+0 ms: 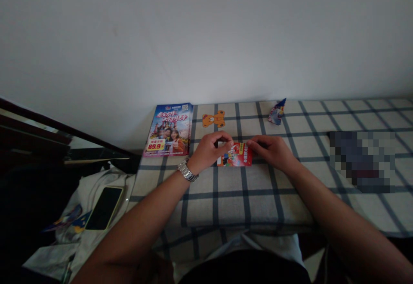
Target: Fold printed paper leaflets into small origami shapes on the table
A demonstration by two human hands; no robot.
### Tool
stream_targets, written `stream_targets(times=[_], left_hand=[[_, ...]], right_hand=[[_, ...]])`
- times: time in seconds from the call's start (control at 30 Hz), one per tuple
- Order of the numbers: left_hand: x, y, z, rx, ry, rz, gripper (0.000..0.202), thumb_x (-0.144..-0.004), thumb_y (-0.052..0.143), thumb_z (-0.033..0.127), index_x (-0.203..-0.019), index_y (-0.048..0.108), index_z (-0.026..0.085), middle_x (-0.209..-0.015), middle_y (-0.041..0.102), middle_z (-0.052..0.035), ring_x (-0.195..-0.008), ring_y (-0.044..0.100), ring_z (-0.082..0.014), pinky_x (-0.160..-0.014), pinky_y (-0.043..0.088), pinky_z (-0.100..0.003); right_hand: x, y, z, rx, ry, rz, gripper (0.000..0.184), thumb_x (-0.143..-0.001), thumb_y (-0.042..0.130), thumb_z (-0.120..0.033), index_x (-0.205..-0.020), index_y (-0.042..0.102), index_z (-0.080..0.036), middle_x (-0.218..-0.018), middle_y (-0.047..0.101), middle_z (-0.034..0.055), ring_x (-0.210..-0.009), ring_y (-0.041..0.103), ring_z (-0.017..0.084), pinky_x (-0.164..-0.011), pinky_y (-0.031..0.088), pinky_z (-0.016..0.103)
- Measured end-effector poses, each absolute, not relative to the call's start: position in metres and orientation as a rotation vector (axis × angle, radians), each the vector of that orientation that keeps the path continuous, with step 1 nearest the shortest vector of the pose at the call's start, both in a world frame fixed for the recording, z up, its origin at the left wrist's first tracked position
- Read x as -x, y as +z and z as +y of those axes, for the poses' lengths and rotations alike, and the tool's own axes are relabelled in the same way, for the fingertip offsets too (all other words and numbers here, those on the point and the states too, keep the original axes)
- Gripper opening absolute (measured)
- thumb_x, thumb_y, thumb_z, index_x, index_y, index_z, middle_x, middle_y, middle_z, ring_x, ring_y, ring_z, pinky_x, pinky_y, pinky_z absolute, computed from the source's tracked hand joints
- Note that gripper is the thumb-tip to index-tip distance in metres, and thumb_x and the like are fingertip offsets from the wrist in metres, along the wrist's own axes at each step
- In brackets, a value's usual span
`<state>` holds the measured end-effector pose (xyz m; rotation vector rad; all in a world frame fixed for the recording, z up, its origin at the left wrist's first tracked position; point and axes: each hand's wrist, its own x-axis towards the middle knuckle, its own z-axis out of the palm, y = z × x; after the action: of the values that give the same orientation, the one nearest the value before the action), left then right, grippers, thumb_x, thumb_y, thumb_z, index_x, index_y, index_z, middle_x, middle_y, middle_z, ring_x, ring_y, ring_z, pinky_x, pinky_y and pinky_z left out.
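A small red printed leaflet (237,158) with cartoon figures and yellow patches lies on the checked tablecloth (261,189) in front of me. My left hand (213,146) pinches its upper left part between thumb and forefinger, a metal watch (187,171) on that wrist. At the leaflet's upper right corner, the thumb and fingers of my right hand (269,148) close on the edge. Just beyond my left hand is an orange teddy bear cutout (213,119), lying flat. Part of the leaflet's left side is covered by my fingers.
Left of my hands lies a stack of blue and pink flyers (169,129). A folded paper piece (277,112) stands near the wall (206,38). A blurred-out dark item (361,161) lies right. Lower left, a phone (105,208) rests on white material beside the table.
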<state>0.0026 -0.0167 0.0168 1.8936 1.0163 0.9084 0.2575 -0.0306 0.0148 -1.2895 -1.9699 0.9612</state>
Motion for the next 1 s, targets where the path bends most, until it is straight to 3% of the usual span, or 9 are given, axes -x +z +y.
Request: stream_targets(times=[0.43, 0.83, 1.0], left_hand=[[-0.0013, 0.0124, -0.0159, -1.968, 0.887, 1.142, 0.02, -0.099, 0.064, 0.039, -0.097, 0.072, 0.02, -0.097, 0.078, -0.0026, -0.09, 0.072, -0.018, -0.081, 0.052, -0.029], [-0.0025, 0.0162, -0.0188, -2.06, 0.836, 1.11, 0.019, -0.102, 0.061, 0.037, -0.1, 0.072, 0.021, -0.098, 0.077, -0.0013, -0.087, 0.069, -0.0158, -0.077, 0.05, -0.028], [-0.0023, 0.0188, -0.019, -2.055, 0.842, 1.099, 0.018, -0.101, 0.062, 0.036, -0.098, 0.072, 0.021, -0.097, 0.077, -0.0013, -0.085, 0.069, -0.0158, -0.076, 0.05, -0.028]], right_hand=[[-0.2571, 0.0127, -0.0287, 1.283, 0.867, -1.934, 0.027, -0.098, 0.065, -0.045, -0.105, 0.079, -0.023, -0.098, 0.081, 0.0057, -0.081, 0.072, 0.022, -0.071, 0.055, 0.033], [-0.2576, 0.0143, -0.0285, 1.29, 0.845, -1.971, 0.028, -0.099, 0.062, -0.046, -0.103, 0.077, -0.022, -0.092, 0.08, 0.0051, -0.077, 0.07, 0.02, -0.068, 0.052, 0.032], [-0.26, 0.0118, -0.0259, 1.296, 0.775, -1.998, 0.029, -0.097, 0.065, -0.049, -0.094, 0.077, -0.022, -0.086, 0.078, 0.005, -0.073, 0.068, 0.02, -0.067, 0.05, 0.032]])
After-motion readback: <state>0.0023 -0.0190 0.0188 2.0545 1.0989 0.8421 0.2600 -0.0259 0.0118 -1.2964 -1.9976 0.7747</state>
